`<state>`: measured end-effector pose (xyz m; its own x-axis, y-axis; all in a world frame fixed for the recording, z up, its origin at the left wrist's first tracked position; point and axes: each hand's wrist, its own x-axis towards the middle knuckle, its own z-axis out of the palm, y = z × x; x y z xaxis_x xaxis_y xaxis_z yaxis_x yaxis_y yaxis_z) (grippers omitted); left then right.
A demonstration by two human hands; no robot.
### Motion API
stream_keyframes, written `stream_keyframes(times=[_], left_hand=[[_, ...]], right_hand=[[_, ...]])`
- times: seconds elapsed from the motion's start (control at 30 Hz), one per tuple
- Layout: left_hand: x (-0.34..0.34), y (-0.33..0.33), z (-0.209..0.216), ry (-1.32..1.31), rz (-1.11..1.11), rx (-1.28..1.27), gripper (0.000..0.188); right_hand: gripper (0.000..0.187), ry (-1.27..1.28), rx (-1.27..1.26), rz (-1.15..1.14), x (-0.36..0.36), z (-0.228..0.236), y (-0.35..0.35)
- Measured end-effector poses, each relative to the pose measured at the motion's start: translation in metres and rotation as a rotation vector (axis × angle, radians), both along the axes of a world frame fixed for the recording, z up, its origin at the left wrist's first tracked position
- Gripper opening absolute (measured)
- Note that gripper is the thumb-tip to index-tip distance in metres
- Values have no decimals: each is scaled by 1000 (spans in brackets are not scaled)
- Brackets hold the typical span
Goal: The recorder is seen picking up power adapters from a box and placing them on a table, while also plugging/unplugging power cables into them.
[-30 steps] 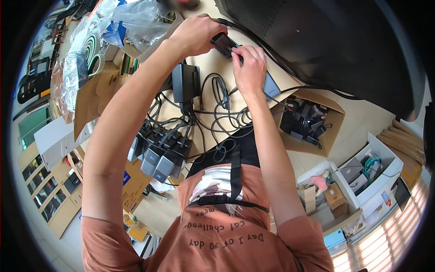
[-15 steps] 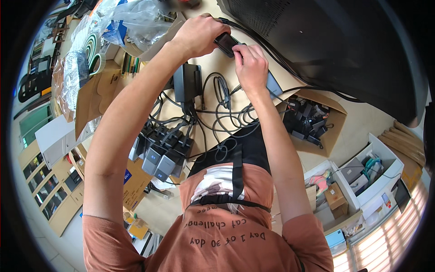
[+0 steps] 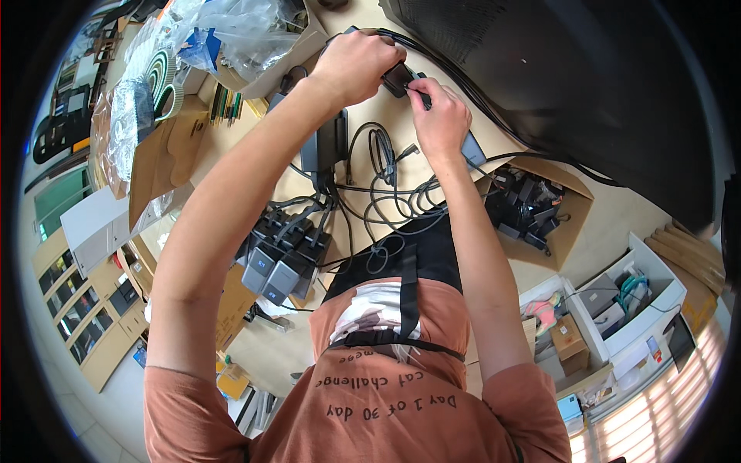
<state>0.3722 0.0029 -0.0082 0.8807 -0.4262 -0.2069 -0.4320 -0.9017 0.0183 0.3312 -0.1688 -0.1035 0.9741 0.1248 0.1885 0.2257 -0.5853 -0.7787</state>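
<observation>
Small dark block (image 3: pixel 398 77), looks like a compact adapter or charger, boxy w/ rounded corners, matte black-brown. It's up off the desk near the far edge, just below the big black monitor. Left hand (image 3: pixel 356 65) wraps over it from the left, so only the right end shows. Right hand (image 3: pixel 441 116) pinches at that exposed end w/ thumb + forefinger. A thin black cable (image 3: pixel 378 158) hangs in loops just below, but can't tell if it's plugged into the block since the fingers cover the join. Block sits roughly level, tilted a bit toward the right hand.
</observation>
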Motion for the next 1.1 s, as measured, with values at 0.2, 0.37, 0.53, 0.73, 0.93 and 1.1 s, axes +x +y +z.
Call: stream_keyframes(times=[0.2, 0.37, 0.53, 0.73, 0.93, 1.1], left_hand=[[0, -2, -2, 14, 43, 10, 38], [0, -3, -1, 40, 15, 76, 36], [1, -4, 4, 100, 50, 142, 37], [1, -4, 2, 83, 56, 76, 36], [-10, 3, -7, 13, 44, -32, 35], [-20, -12, -5, -15, -33, 113, 35]], right_hand=[[11, -91, -103, 25, 1, 0, 0], [12, -107, -47, 34, -1, -5, 3], [12, -53, -122, 55, 2, 9, 3], [14, -195, -436, 210, 5, 12, 0], [13, -260, -477, 272, 4, 6, 8], [20, -182, -555, 219, -10, 2, 9]])
